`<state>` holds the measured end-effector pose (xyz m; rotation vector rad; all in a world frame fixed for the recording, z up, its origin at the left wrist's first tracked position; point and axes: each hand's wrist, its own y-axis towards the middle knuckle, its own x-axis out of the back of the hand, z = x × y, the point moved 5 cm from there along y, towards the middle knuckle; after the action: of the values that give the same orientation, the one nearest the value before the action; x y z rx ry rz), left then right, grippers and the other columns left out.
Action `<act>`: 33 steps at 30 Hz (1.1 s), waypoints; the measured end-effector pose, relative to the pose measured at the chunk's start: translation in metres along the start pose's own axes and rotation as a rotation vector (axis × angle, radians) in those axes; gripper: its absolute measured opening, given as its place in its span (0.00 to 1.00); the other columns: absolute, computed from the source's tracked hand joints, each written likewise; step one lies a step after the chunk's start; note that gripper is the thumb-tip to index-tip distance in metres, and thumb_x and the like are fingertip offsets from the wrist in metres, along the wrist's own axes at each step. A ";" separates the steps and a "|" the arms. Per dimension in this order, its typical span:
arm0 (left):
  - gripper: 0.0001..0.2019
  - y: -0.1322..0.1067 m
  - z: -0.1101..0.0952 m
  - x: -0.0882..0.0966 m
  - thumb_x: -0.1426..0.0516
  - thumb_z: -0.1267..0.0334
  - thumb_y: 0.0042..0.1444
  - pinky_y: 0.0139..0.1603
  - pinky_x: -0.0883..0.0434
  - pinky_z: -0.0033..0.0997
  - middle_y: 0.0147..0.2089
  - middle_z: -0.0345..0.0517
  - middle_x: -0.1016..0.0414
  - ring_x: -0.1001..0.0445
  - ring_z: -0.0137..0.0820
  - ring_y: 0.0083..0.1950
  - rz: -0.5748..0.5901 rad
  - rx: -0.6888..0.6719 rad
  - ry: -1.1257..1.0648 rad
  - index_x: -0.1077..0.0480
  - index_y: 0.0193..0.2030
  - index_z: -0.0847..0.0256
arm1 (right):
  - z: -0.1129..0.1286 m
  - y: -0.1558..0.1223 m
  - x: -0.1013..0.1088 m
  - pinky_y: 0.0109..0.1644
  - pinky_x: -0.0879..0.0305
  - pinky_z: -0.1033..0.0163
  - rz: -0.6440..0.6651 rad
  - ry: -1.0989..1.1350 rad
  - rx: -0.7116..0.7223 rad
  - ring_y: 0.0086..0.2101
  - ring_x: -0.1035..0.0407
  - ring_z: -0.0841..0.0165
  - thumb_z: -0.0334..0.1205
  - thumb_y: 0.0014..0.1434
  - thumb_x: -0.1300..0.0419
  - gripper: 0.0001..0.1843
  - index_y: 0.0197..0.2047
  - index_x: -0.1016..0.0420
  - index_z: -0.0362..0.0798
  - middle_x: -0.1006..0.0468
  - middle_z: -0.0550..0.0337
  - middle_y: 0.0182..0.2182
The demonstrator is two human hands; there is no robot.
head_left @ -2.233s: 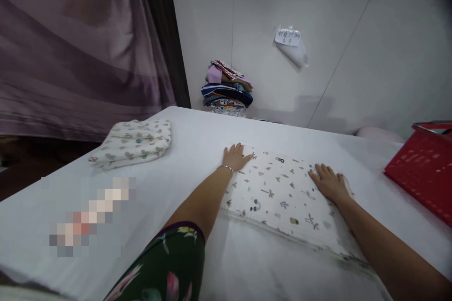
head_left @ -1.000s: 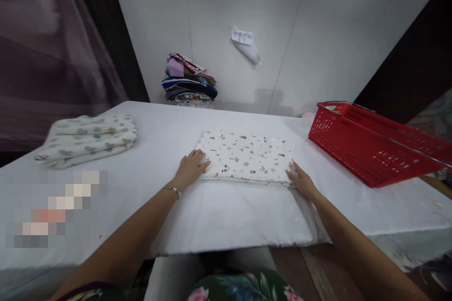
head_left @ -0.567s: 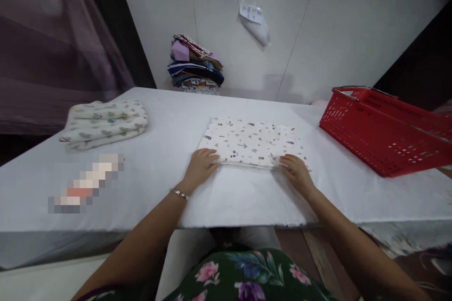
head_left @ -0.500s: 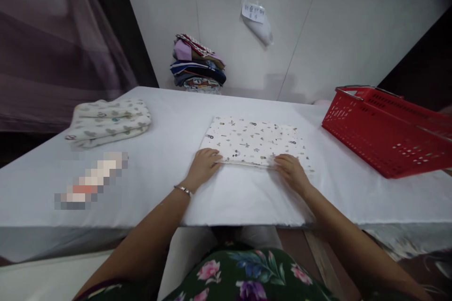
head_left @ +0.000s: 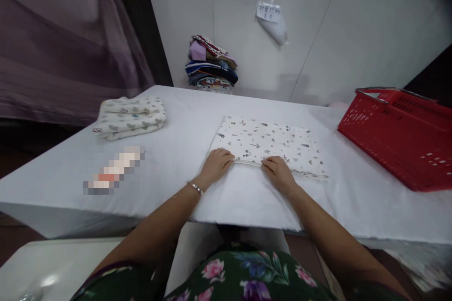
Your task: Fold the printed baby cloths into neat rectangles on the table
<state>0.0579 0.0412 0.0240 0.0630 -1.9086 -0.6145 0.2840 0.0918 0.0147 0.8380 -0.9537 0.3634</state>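
White surface (head_left: pixel 254 202) separates the folded cloth (head_left: pixel 270 141) from the red basket (head_left: pixel 399 143) at right; my left hand (head_left: pixel 216 165) and right hand (head_left: pixel 278 172) pinch the cloth's near edge.

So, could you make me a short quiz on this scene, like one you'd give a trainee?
1. On which wrist, left or right, is the silvery bracelet worn?
2. True or false: the red basket stands to the right of the flat printed cloth.
3. Where on that cloth are the left hand and the right hand?
(a) at its near edge
(b) at its far edge
(c) one at each side edge

Key: 1. Left. 2. True. 3. a.
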 end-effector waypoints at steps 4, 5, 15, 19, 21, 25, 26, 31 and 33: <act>0.09 0.019 -0.024 -0.006 0.48 0.62 0.62 0.48 0.38 0.39 0.44 0.43 0.26 0.33 0.35 0.47 0.079 -0.049 0.020 0.26 0.42 0.55 | -0.006 -0.003 -0.002 0.45 0.35 0.53 -0.053 0.029 0.013 0.40 0.34 0.61 0.41 0.65 0.50 0.15 0.44 0.22 0.51 0.24 0.52 0.38; 0.09 0.024 -0.028 -0.009 0.48 0.63 0.61 0.48 0.37 0.39 0.44 0.43 0.26 0.33 0.35 0.47 0.099 -0.056 0.030 0.26 0.41 0.56 | -0.007 -0.003 -0.002 0.44 0.35 0.54 -0.069 0.033 0.016 0.40 0.34 0.61 0.40 0.65 0.50 0.15 0.44 0.22 0.51 0.24 0.52 0.37; 0.09 0.025 -0.024 -0.029 0.47 0.60 0.61 0.46 0.36 0.37 0.44 0.44 0.26 0.32 0.35 0.46 0.104 -0.031 0.013 0.27 0.42 0.57 | -0.007 -0.007 -0.002 0.46 0.36 0.53 -0.055 -0.075 0.040 0.41 0.33 0.60 0.40 0.65 0.49 0.14 0.45 0.24 0.48 0.24 0.51 0.40; 0.09 0.024 -0.024 -0.029 0.47 0.62 0.61 0.46 0.35 0.38 0.43 0.44 0.26 0.32 0.35 0.47 0.105 -0.035 0.015 0.27 0.42 0.56 | -0.006 -0.005 -0.001 0.45 0.36 0.53 -0.063 -0.087 0.031 0.40 0.33 0.60 0.39 0.65 0.51 0.14 0.43 0.24 0.48 0.24 0.51 0.38; 0.08 0.024 -0.024 -0.030 0.47 0.62 0.61 0.46 0.35 0.38 0.44 0.45 0.27 0.32 0.35 0.47 0.100 -0.042 0.011 0.27 0.42 0.56 | -0.005 -0.004 0.000 0.45 0.37 0.53 -0.065 -0.092 0.022 0.40 0.33 0.60 0.38 0.65 0.51 0.14 0.42 0.24 0.48 0.24 0.51 0.38; 0.08 0.025 -0.024 -0.031 0.47 0.61 0.61 0.45 0.36 0.38 0.43 0.45 0.27 0.33 0.35 0.46 0.100 -0.036 0.013 0.27 0.41 0.56 | -0.002 -0.004 -0.001 0.45 0.37 0.54 -0.044 -0.099 0.011 0.39 0.34 0.60 0.37 0.65 0.51 0.13 0.40 0.25 0.48 0.24 0.51 0.37; 0.08 0.026 -0.024 -0.031 0.47 0.61 0.61 0.45 0.36 0.38 0.42 0.45 0.27 0.33 0.35 0.46 0.101 -0.028 0.015 0.27 0.40 0.56 | -0.001 -0.004 -0.001 0.45 0.37 0.54 -0.040 -0.103 0.010 0.39 0.34 0.60 0.37 0.65 0.51 0.13 0.40 0.25 0.48 0.24 0.51 0.37; 0.11 0.028 -0.026 -0.029 0.50 0.61 0.63 0.44 0.36 0.37 0.39 0.45 0.27 0.33 0.34 0.43 0.101 -0.007 0.027 0.27 0.37 0.59 | 0.004 -0.004 0.001 0.45 0.37 0.54 -0.079 -0.111 0.035 0.42 0.35 0.60 0.35 0.64 0.50 0.11 0.43 0.27 0.47 0.25 0.51 0.40; 0.11 0.028 -0.027 -0.028 0.50 0.61 0.63 0.44 0.36 0.37 0.39 0.46 0.27 0.33 0.34 0.43 0.098 -0.011 0.046 0.27 0.37 0.59 | 0.007 -0.004 0.003 0.46 0.37 0.54 -0.113 -0.102 0.052 0.43 0.35 0.60 0.34 0.64 0.50 0.11 0.44 0.28 0.47 0.26 0.51 0.42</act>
<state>0.1002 0.0645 0.0204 -0.0235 -1.8518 -0.5524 0.2842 0.0831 0.0176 0.9612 -0.9899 0.2513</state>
